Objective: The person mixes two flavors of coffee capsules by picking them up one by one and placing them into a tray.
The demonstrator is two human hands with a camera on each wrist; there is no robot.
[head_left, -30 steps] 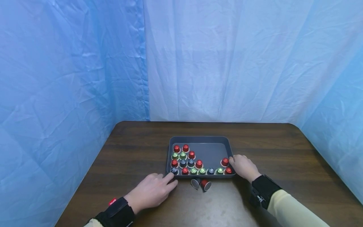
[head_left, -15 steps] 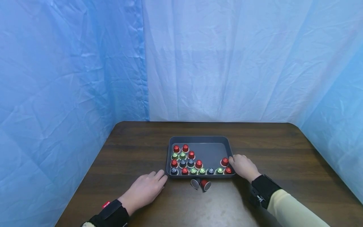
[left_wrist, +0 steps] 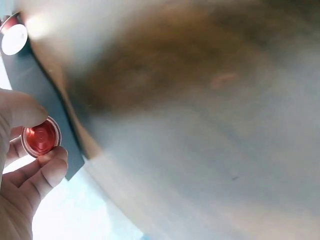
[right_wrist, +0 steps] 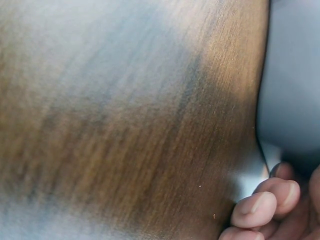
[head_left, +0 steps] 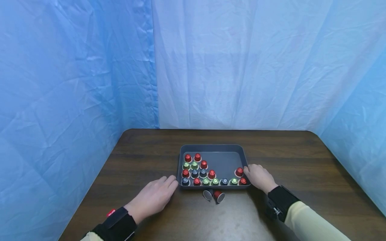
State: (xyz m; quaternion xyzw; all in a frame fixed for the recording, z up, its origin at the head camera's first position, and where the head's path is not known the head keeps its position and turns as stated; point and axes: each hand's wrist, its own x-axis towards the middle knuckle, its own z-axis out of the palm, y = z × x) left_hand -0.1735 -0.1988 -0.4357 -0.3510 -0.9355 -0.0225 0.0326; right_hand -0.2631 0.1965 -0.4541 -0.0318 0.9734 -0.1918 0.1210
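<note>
My left hand [head_left: 152, 199] is beside the front left corner of a dark grey baking tray [head_left: 224, 160]. In the left wrist view its thumb and fingers pinch a red coffee capsule [left_wrist: 41, 138], which the hand hides in the head view. My right hand [head_left: 260, 178] grips the tray's right rim near the front, fingers [right_wrist: 255, 210] curled against the outer side in the right wrist view. Upside-down capsules fill the tray's front row: red, green and dark blue, such as a dark blue one [head_left: 185, 181] at the left corner. Shorter rows stand behind it.
Two loose capsules lie on their sides just in front of the tray: a dark one [head_left: 208, 194] and a red one [head_left: 218, 196]. The brown wooden table [head_left: 144, 150] is enclosed by blue and pale curtains [head_left: 229, 67].
My left hand has drawn back from the tray's front left corner, moving left and slightly away from me. My right hand and the tray stay in place.
</note>
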